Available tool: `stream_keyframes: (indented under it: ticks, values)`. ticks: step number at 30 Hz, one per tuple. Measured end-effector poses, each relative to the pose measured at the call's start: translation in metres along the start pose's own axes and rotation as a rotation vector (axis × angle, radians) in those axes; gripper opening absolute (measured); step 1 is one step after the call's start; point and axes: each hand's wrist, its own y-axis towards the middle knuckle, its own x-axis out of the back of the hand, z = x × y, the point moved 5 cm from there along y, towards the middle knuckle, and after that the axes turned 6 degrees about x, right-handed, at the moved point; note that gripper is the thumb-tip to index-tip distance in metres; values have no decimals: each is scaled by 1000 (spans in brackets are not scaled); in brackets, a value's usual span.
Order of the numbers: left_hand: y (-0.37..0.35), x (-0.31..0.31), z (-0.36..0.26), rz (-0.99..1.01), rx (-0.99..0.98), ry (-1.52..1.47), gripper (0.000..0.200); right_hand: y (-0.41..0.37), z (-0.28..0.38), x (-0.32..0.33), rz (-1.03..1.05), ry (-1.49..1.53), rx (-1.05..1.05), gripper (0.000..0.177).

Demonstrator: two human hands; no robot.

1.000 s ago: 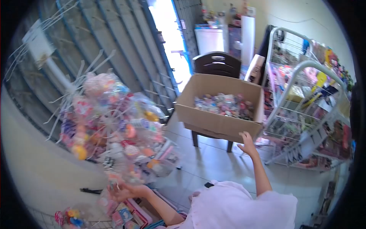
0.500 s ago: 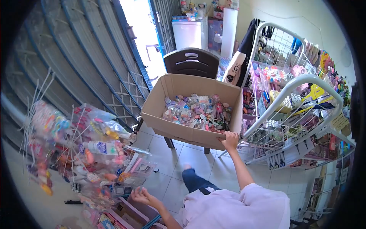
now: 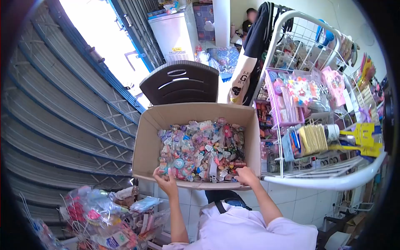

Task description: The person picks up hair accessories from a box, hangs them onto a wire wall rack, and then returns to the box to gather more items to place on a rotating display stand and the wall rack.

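A large open cardboard box (image 3: pixel 191 111) stands in front of me, its bottom covered with small plastic-wrapped trinkets (image 3: pixel 200 150) in many colours. My left hand (image 3: pixel 166 181) is at the near left part of the rim, thumb and fingers apart, with nothing visible between them. At the near right corner, my right hand (image 3: pixel 247 176) bends over the rim, fingers closed on the cardboard edge and their tips inside beside the trinkets. What the rim hides of those fingertips I cannot make out.
A dark plastic chair (image 3: pixel 179 83) stands behind the box. On the right is a white wire rack (image 3: pixel 308 175) full of small goods. Bagged goods (image 3: pixel 100 216) hang at lower left, near a metal folding gate (image 3: pixel 62 121). Farther back are a white freezer (image 3: pixel 174 37) and a person (image 3: pixel 248 23).
My left hand has moved from the hanging goods up to the box's near rim. I have come closer to the box, and my right hand stays at its near right corner.
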Motion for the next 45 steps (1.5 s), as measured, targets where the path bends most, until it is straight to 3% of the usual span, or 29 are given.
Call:
stream_keyframes:
  ticks: [2, 4, 5, 7, 9, 10, 12, 15, 17, 19, 20, 21, 22, 23, 25, 26, 27, 29, 30, 31, 33, 34, 35, 37, 38, 41, 43, 45]
  values:
    - [20, -18, 8, 13, -5, 39, 29, 47, -4, -40, 514, -17, 81, 29]
    - [29, -36, 34, 35, -164, 304, 32, 89, 5, -58, 360, 20, 139, 32]
    - [29, -42, 49, 51, -236, 440, 34, 107, 4, -74, 279, 48, 58, 34]
    - [29, -43, 59, 119, -174, 503, 31, 126, 7, -106, 233, 71, -18, 35]
    - [39, -39, 53, 129, 162, 196, 30, 136, 6, -133, 226, 66, -111, 31]
    - [40, -38, 53, 115, 150, 172, 28, 141, 3, -159, 253, 65, -106, 31]
    - [42, -40, 60, 137, 183, 195, 27, 148, -18, -197, 321, 204, -416, 34]
    - [39, -43, 68, 156, 225, 204, 20, 150, -10, -198, 194, 26, -276, 33]
    - [40, -50, 69, 231, 78, 316, 18, 157, -6, -191, 273, 103, -319, 30]
    - [43, -53, 69, 276, 98, 336, 17, 162, -20, -199, 178, 263, -347, 26]
    - [42, -60, 90, 384, 293, 194, 18, 171, -38, -230, 165, 600, -420, 23]
    - [37, -67, 105, 488, 490, 47, 18, 166, -30, -206, 167, 597, -427, 23]
    - [33, -72, 85, 582, 802, -51, 29, 163, -1, -151, 101, 957, -412, 22]
    - [34, -78, 84, 591, 800, -54, 29, 163, 26, -112, 25, 1316, -385, 22]
    - [17, -92, 88, 663, 1183, -378, 52, 160, 56, -91, -158, 1353, -139, 24]
    - [15, -97, 89, 717, 1150, -311, 66, 156, 77, -83, -53, 1419, 18, 27]
    - [15, -96, 90, 718, 1154, -306, 66, 146, 100, -62, 58, 1478, 179, 30]
    - [18, -95, 90, 687, 1173, -421, 61, 129, 128, -44, 339, 1046, 423, 32]
    - [18, -92, 102, 767, 1074, -519, 53, 125, 139, -38, 513, 992, 501, 30]
    - [15, -88, 107, 766, 1070, -519, 53, 129, 141, -38, 512, 992, 505, 30]
    - [18, -81, 107, 735, 807, -207, 41, 132, 143, -38, 562, 979, 572, 27]
    - [16, -80, 105, 724, 935, -362, 35, 137, 141, -42, 691, 1104, 454, 26]
    - [17, -79, 101, 725, 932, -363, 35, 143, 141, -40, 690, 1103, 455, 26]
    - [19, -78, 92, 589, 1083, -477, 31, 151, 145, -32, 658, 920, 437, 26]
    - [20, -78, 88, 546, 1114, -486, 27, 155, 147, -38, 639, 816, 547, 26]
    - [20, -78, 103, 667, 954, -567, 23, 156, 158, -38, 761, 850, 670, 28]
    - [17, -77, 98, 644, 985, -582, 20, 156, 158, -34, 956, 1125, 503, 31]
    - [18, -78, 97, 624, 1011, -596, 18, 164, 148, -39, 943, 1377, 428, 26]
